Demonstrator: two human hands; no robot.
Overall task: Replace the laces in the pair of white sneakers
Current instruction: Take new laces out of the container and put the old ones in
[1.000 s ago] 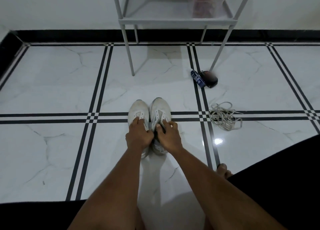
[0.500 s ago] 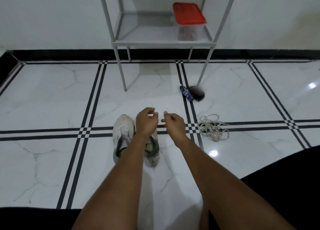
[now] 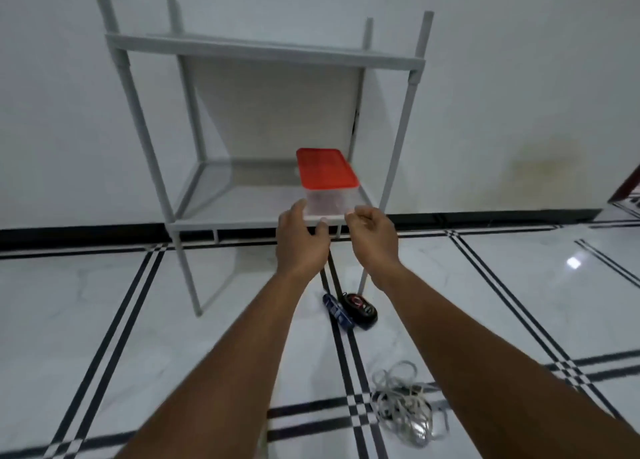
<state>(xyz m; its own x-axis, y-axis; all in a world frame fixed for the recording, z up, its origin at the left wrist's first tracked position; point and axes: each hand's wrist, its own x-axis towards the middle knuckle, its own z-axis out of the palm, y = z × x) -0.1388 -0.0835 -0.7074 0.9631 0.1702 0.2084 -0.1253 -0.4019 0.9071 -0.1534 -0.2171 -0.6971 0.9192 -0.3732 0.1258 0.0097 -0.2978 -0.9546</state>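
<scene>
Sneakers: not in frame at this moment. The only task item visible is the tangle of pale laces on the floor, lower right of centre, lying over a crossing of the black tile lines; the right forearm passes beside it and covers part of its right edge. Loops are blurred, so the ends cannot be counted.

Both arms reach forward and up toward the grey shelf rack against the wall. The rack's upper posts are cut off by the top of the frame.

On the rack's lower shelf, near its front right corner, sits a clear container with a red lid. The contents are a reddish blur behind the plastic, not identifiable.

Left hand: seen from the back, fingers loosely bent, their tips at the container's lower left corner and the shelf edge. Motion blur; contact with the container looks likely, but I cannot tell whether it grips.

Right hand: fingers curled inward, thumb and forefinger close together at the container's lower right corner. What, if anything, lies between them is not resolvable.

The laces lie well apart from both sets of fingers, far below and nearer the camera.

On the floor by the rack's front right leg: a small dark blue object and a black rounded object with a red mark, touching or just beside each other; neither identifiable.
</scene>
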